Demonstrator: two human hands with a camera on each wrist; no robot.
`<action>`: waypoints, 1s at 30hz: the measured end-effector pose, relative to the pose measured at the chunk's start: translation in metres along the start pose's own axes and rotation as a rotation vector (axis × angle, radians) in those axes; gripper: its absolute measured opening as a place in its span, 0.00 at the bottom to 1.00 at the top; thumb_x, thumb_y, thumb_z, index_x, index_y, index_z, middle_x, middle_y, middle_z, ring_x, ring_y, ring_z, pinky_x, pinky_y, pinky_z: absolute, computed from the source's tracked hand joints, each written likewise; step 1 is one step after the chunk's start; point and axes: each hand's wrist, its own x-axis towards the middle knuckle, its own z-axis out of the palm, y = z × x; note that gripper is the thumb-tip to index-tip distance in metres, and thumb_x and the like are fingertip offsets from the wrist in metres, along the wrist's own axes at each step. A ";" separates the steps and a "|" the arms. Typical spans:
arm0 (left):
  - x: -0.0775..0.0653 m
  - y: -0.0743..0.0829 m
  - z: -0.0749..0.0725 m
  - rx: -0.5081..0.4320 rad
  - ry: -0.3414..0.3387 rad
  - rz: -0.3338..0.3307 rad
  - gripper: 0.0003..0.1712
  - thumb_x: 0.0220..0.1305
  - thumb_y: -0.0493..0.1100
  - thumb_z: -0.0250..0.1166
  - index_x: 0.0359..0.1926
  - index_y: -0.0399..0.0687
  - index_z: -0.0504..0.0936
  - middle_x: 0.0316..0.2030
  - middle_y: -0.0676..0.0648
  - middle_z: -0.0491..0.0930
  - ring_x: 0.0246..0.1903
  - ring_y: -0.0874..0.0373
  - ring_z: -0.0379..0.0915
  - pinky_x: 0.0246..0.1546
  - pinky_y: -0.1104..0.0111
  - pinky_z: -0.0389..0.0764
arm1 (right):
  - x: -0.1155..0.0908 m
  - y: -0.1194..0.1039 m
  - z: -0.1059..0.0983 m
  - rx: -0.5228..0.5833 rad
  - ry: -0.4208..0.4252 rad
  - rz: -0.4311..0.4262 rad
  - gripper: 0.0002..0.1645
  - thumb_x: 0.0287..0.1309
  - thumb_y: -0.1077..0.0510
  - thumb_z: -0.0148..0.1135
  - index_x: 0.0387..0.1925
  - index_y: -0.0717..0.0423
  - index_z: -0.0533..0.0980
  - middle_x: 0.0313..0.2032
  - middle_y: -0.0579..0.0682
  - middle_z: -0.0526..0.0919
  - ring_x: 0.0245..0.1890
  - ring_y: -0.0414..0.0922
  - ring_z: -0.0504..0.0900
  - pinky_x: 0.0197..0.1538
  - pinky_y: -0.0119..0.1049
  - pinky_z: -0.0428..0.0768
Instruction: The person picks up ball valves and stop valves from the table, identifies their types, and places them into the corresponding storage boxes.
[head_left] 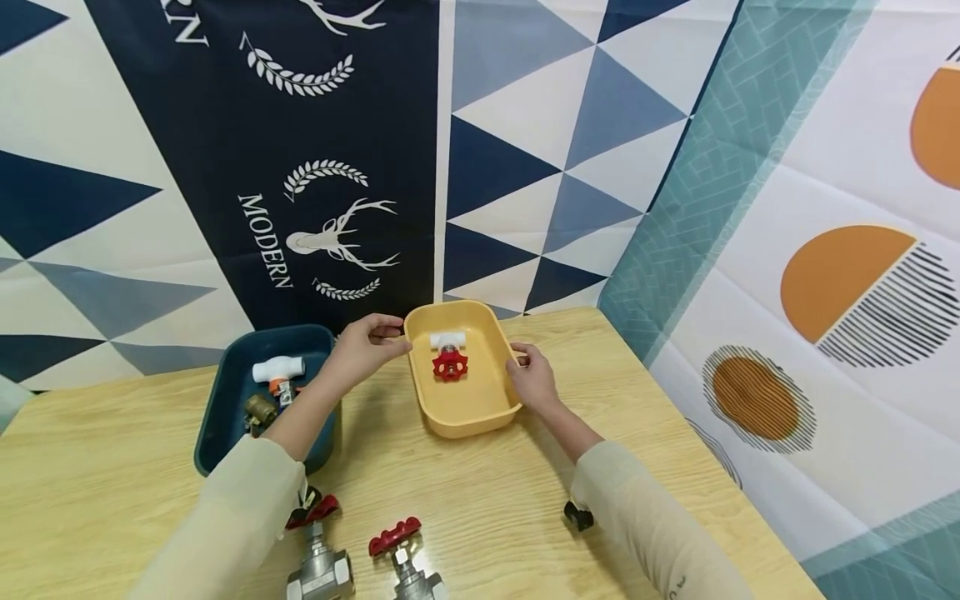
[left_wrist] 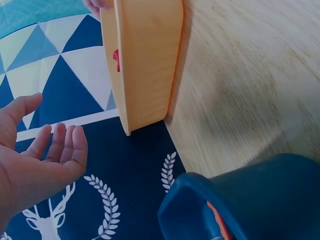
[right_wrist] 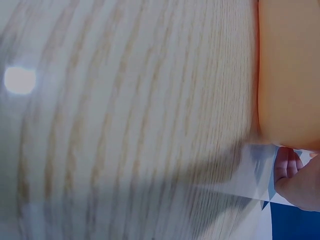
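My right hand (head_left: 536, 382) grips the right wall of a yellow plastic bin (head_left: 442, 410), with the thumb over the rim. In the right wrist view its curled fingers (right_wrist: 286, 162) show beside the bin's wall. The left hand (head_left: 363, 350) is by the bin's left rim; the left wrist view shows its fingers (left_wrist: 65, 142) relaxed and apart from the bin, holding nothing. Inside the yellow bin lies a white-bodied valve (head_left: 447, 340) with a red handwheel (head_left: 450, 364).
A dark blue bin (head_left: 217, 417) stands left, holding a white pipe fitting (head_left: 278, 368), a brass fitting (head_left: 260, 410) and other parts, partly behind the left forearm. Two metal gate valves (head_left: 321, 567) with red handwheels lie in front. A small black part (head_left: 577, 516) sits by the right sleeve.
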 end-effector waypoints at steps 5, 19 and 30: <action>-0.012 -0.001 -0.006 0.004 -0.002 -0.008 0.26 0.59 0.48 0.65 0.57 0.45 0.72 0.54 0.41 0.75 0.50 0.48 0.73 0.46 0.62 0.79 | 0.001 0.001 0.001 -0.003 -0.004 0.001 0.21 0.61 0.60 0.52 0.56 0.58 0.72 0.38 0.55 0.73 0.34 0.43 0.73 0.33 0.28 0.70; -0.047 -0.011 -0.024 0.020 0.017 -0.004 0.27 0.59 0.50 0.65 0.58 0.48 0.72 0.52 0.43 0.75 0.50 0.50 0.73 0.46 0.63 0.78 | 0.002 0.001 0.001 0.023 -0.021 0.001 0.22 0.63 0.60 0.52 0.58 0.59 0.70 0.38 0.54 0.71 0.33 0.43 0.70 0.33 0.29 0.71; -0.071 -0.018 -0.033 0.021 0.026 0.024 0.29 0.59 0.50 0.65 0.60 0.48 0.71 0.52 0.43 0.75 0.49 0.50 0.73 0.46 0.63 0.79 | 0.002 0.002 0.000 0.002 -0.018 0.006 0.22 0.62 0.59 0.51 0.58 0.59 0.70 0.39 0.55 0.73 0.37 0.45 0.73 0.35 0.29 0.71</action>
